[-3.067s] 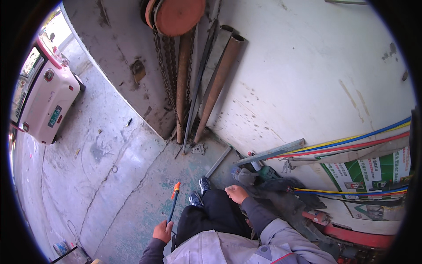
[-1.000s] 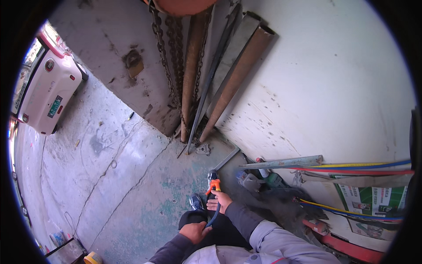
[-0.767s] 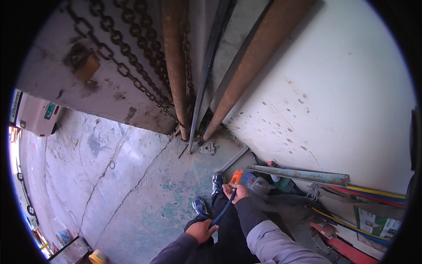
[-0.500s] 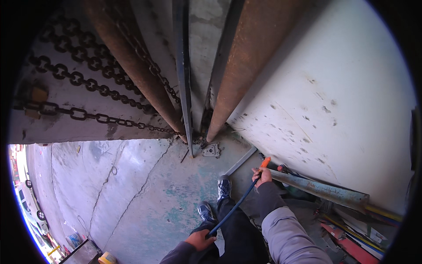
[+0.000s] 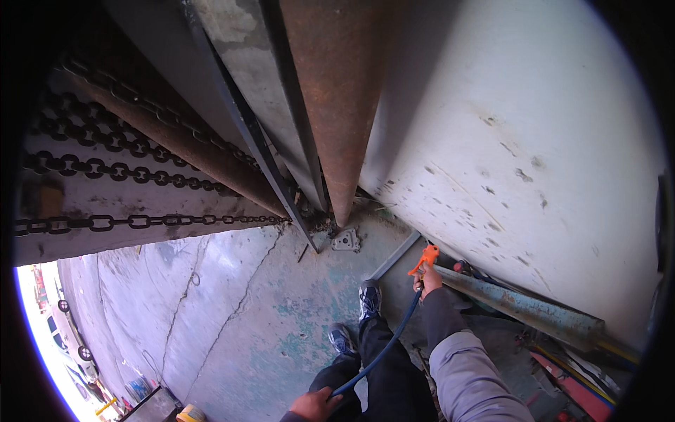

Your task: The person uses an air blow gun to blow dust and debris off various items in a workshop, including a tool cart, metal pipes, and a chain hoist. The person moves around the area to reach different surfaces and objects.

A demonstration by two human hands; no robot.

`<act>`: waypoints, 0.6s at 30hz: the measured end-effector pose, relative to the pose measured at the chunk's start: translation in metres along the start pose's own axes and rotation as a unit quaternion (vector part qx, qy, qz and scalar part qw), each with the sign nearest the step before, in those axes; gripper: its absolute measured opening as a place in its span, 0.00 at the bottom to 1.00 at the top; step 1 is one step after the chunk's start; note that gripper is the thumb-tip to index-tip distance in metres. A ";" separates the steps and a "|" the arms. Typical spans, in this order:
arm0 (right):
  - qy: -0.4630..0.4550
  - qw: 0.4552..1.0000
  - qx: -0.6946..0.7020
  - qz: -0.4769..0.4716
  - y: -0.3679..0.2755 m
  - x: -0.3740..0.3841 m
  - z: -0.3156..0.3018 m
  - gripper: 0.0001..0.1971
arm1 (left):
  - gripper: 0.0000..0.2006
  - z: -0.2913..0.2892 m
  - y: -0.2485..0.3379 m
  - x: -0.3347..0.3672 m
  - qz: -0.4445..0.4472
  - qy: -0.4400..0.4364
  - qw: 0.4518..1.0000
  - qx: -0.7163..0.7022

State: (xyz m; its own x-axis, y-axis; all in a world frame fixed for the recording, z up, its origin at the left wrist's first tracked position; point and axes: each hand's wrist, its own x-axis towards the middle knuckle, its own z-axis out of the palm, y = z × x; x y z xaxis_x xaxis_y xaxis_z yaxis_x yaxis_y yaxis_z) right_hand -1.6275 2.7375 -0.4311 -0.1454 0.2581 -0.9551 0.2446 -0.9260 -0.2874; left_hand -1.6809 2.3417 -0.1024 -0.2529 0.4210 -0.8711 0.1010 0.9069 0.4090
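My right hand (image 5: 429, 280) is stretched out forward and grips an orange nozzle tool (image 5: 424, 259) with a blue hose (image 5: 384, 347) running back from it. The nozzle's tip is close to the end of a long grey-blue metal bar (image 5: 520, 307) lying along the white wall. My left hand (image 5: 313, 406) is low by my body and holds the hose further back. My dark trousers and two shoes (image 5: 368, 298) show between the hands.
Rusty pipes (image 5: 337, 105) and dark steel bars (image 5: 242, 126) lean in the corner. Chains (image 5: 112, 172) hang across the left wall. A small metal bracket (image 5: 346, 240) lies on the worn concrete floor (image 5: 232, 309). Red parts (image 5: 573, 383) lie lower right.
My head has tilted up toward the corner and pipes. My right hand has taken the orange nozzle and reached out to the bar's end, while my left hand slid back along the hose.
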 end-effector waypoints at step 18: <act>0.013 0.979 -0.202 -0.010 -0.051 -0.043 -0.024 0.14 | 0.20 0.000 0.036 -0.022 0.031 -0.010 0.999 -0.032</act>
State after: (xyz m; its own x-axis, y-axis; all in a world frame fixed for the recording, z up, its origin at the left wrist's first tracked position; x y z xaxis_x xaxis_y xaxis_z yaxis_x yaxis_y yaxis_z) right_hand -1.6105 2.7801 -0.3774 -0.1319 0.2870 -0.9488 0.6016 -0.7376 -0.3068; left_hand -1.6714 2.3654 -0.0687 -0.2290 0.4770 -0.8485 0.0549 0.8766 0.4780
